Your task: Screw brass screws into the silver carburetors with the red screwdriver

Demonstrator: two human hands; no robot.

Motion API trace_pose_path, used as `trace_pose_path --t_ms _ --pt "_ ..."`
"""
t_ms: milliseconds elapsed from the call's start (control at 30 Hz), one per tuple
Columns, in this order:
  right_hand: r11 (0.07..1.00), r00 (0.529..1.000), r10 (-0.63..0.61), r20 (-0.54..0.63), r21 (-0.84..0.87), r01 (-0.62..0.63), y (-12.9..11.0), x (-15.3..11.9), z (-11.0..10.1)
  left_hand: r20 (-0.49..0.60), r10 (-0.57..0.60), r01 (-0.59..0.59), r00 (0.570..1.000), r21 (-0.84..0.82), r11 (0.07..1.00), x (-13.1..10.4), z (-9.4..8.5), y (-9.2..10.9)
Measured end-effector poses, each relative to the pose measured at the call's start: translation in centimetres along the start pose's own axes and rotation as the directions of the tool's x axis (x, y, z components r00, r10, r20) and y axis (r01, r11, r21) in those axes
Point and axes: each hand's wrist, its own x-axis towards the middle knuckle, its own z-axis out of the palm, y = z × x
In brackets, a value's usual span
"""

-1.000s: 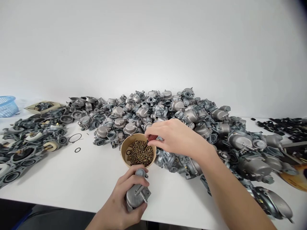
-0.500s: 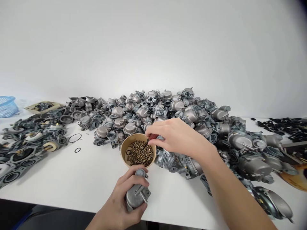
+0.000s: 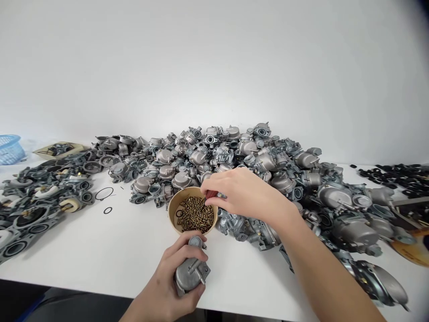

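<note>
A grey metal carburetor [image 3: 189,273] is in the grip of my left hand [image 3: 167,279], low in the view near the table's front edge. Just beyond it stands a round tan bowl [image 3: 172,214] with many small brass screws [image 3: 197,214] and a black ring inside. Over the bowl's right rim, my right hand [image 3: 239,192] is closed round a red-handled tool [image 3: 211,194]. The tool's tip is hard to make out against the screws.
Grey carburetors [image 3: 199,156] lie heaped behind and right of the bowl. More parts [image 3: 40,197] cover the left side. Black rings [image 3: 107,210] lie on the white table [image 3: 110,250]. A blue basket [image 3: 10,150] is far left, small black parts [image 3: 395,176] far right.
My right hand has shifted slightly left with the red-handled tool, whose shaft shows less clearly now. My left hand and its carburetor have hardly moved.
</note>
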Motion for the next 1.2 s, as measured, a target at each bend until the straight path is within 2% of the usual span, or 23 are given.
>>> trace_pose_path --t_ms 167,567,933,1200 --pt "1.0 1.0 -0.001 0.014 -0.008 0.001 0.0 0.1 0.1 0.009 -0.007 0.007 1.0 -0.012 1.0 0.1 0.1 0.0" --pt "0.998 0.999 0.021 -0.031 0.064 -0.019 0.1 -0.7 -1.2 0.004 -0.013 0.013 1.0 -0.014 1.0 0.1 0.1 -0.3" --pt "0.981 0.991 -0.046 -0.129 0.181 0.069 0.1 -1.9 -2.5 -0.001 0.006 -0.006 1.0 -0.007 1.0 -0.1 0.1 -0.3" --pt "0.963 0.976 -0.094 -0.197 0.231 0.14 -0.7 -3.4 -4.3 0.001 0.014 -0.014 1.0 -0.014 1.0 0.1 0.0 0.1"
